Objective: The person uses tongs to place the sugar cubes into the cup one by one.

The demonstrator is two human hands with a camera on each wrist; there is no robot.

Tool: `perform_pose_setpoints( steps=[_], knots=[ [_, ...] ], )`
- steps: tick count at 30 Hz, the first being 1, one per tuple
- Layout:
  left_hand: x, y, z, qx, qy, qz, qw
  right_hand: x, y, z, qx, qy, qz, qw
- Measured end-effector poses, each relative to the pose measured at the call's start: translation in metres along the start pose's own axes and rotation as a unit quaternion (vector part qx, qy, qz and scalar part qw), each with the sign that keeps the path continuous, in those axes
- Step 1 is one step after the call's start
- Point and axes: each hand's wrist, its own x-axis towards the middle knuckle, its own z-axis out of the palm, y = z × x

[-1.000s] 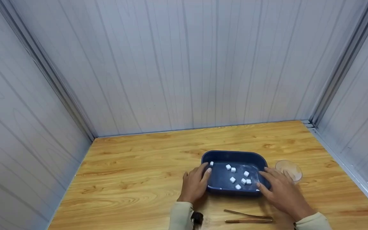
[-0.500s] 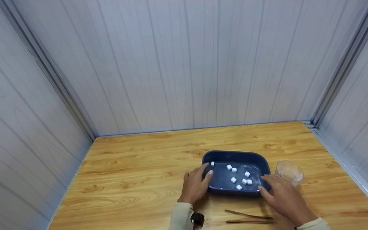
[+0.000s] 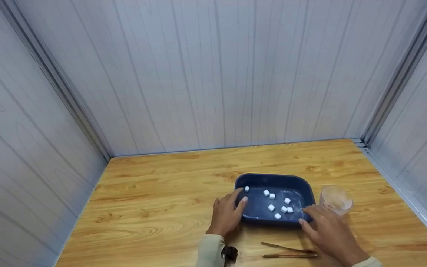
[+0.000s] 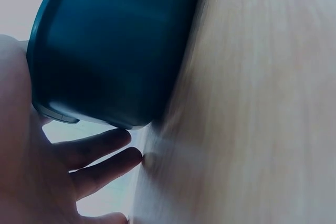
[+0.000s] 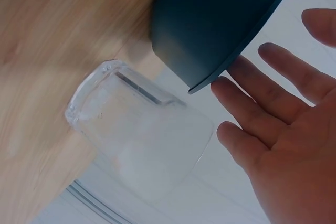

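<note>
A dark blue rectangular dish (image 3: 260,221) stands on the table with several small white cubes (image 3: 271,207) scattered over its floor. My left hand (image 3: 226,215) rests at its left end, thumb over the rim; in the left wrist view the spread fingers (image 4: 100,145) lie along the outer wall. At the right end is my right hand (image 3: 330,231), its fingertips at the rim. The right wrist view shows those fingers (image 5: 247,108) loosely extended, not wrapped round the dish. Just behind this hand stands a clear glass (image 3: 341,196), partly covered by it in the head view.
Metal tongs (image 3: 289,256) lie on the wooden table (image 3: 154,207) in front of the dish, between the forearms. Pale panel walls (image 3: 206,78) enclose the table at the back and both sides.
My right hand has drawn slightly back toward me along the dish's right end, uncovering more of the glass. My left hand, the cubes and the tongs stay about where they were.
</note>
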Motion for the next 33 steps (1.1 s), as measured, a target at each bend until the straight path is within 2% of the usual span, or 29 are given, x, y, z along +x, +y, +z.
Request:
perform_pose_setpoints(
  steps=[8, 15, 25, 29, 33],
  knots=[
    [-0.001, -0.001, 0.0, -0.035, -0.007, -0.008, 0.9993, -0.004, -0.006, 0.003, -0.002, 0.0, 0.013, 1.0],
    [-0.001, -0.001, 0.001, -0.04, -0.019, -0.027, 0.9987, -0.009, -0.01, 0.003, 0.003, -0.005, 0.032, 0.999],
    [-0.001, -0.001, 0.005, -0.046, 0.0, -0.018, 0.9988, -0.021, -0.015, 0.003, 0.035, 0.06, 0.009, 0.998],
    [-0.001, -0.001, 0.005, -0.049, 0.003, -0.017, 0.9987, -0.025, -0.02, 0.003, 0.031, 0.052, 0.031, 0.998],
    [-0.002, -0.002, 0.005, -0.052, 0.005, -0.017, 0.9985, -0.032, -0.026, 0.004, 0.033, 0.023, 0.052, 0.998]
  ],
)
